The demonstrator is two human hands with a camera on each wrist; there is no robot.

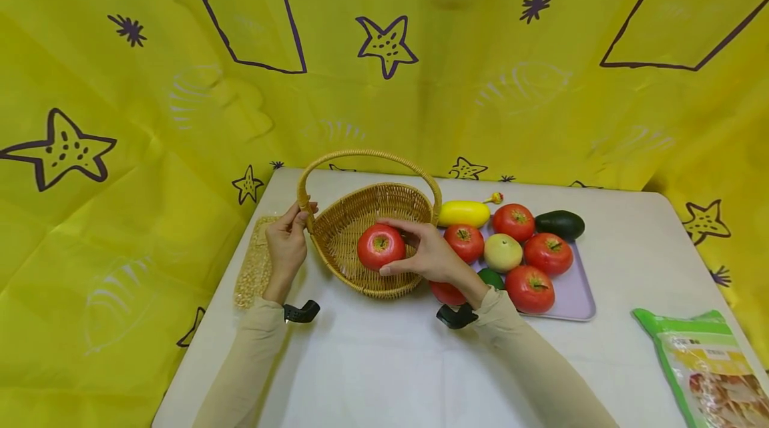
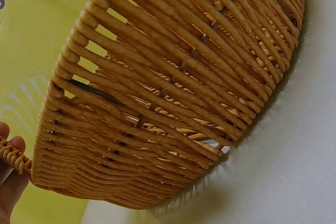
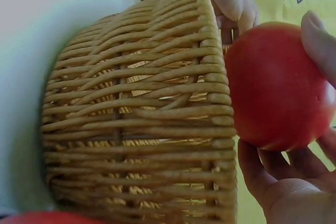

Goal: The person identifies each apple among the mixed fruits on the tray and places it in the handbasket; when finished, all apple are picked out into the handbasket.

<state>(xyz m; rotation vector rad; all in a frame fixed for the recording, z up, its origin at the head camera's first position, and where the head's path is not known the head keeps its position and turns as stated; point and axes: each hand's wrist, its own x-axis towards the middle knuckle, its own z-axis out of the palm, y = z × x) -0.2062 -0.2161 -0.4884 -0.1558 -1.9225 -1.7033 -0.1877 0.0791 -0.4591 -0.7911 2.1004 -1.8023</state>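
Observation:
A wicker basket (image 1: 336, 234) with a tall hoop handle (image 1: 370, 153) stands on the white table. My left hand (image 1: 287, 246) grips the handle low on its left side, thumb and fingers around it. Over the basket's opening, my right hand (image 1: 435, 256) holds a red apple (image 1: 381, 247) between thumb and fingers. The right wrist view shows the apple (image 3: 281, 87) level with the woven rim, fingers curled beneath it. No fruit is visible inside the basket from above. In the left wrist view, the basket's slatted side (image 2: 173, 77) fills most of the picture.
Right of the basket, a lilac tray (image 1: 579, 301) bears several red apples (image 1: 530, 289), a pale green round fruit (image 1: 502, 253), a yellow oblong fruit (image 1: 465, 214) and a dark green avocado (image 1: 560, 224). A bag of yellow kernels (image 1: 255, 264) lies left; a green-edged packet (image 1: 709, 361) lies front right.

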